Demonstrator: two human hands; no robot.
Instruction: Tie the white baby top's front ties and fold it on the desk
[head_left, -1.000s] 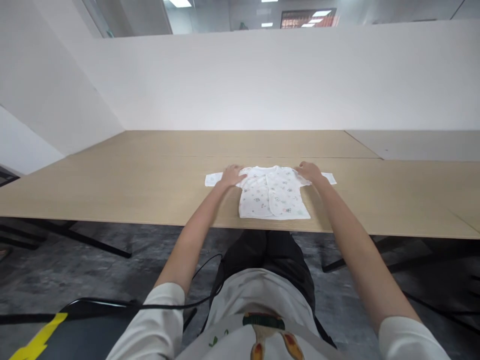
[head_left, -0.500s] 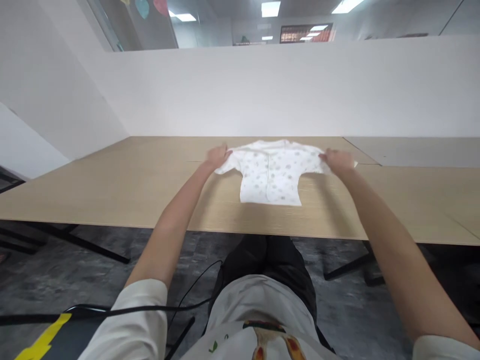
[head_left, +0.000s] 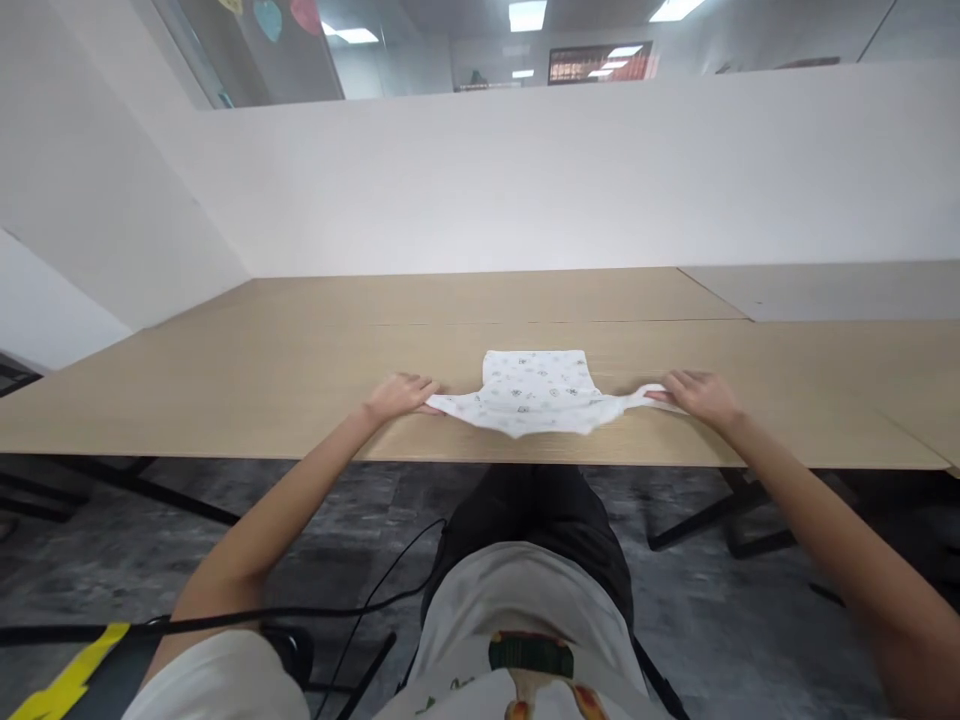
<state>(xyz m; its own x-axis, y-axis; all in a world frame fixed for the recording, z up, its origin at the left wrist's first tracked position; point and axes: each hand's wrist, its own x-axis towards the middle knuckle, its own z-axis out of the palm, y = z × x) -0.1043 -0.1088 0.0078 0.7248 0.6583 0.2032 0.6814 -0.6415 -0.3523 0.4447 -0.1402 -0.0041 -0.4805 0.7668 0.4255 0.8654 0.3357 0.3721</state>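
A small white baby shirt (head_left: 534, 385) with a faint grey print lies on the wooden table, stretched sideways between my hands. Its hem points to the far wall and its collar side faces me, near the table's front edge. My left hand (head_left: 403, 396) pinches the end of the left-side sleeve, fingers closed. On the other side my right hand (head_left: 699, 394) grips the right-side sleeve, which looks narrow and bunched near the fingers. Both hands are low, close to the tabletop.
The light wood tabletop (head_left: 300, 350) spreads to both sides, with a grey panel (head_left: 840, 290) at the back right. A white wall (head_left: 465, 190) rises behind it. Below, a black cable (head_left: 352, 610) crosses at the left, by a yellow-taped dark object (head_left: 75, 680).
Both hands have come down and toward me with the shirt. Its body, which hung toward me from the raised sleeves, now lies flat with the hem pointing away.
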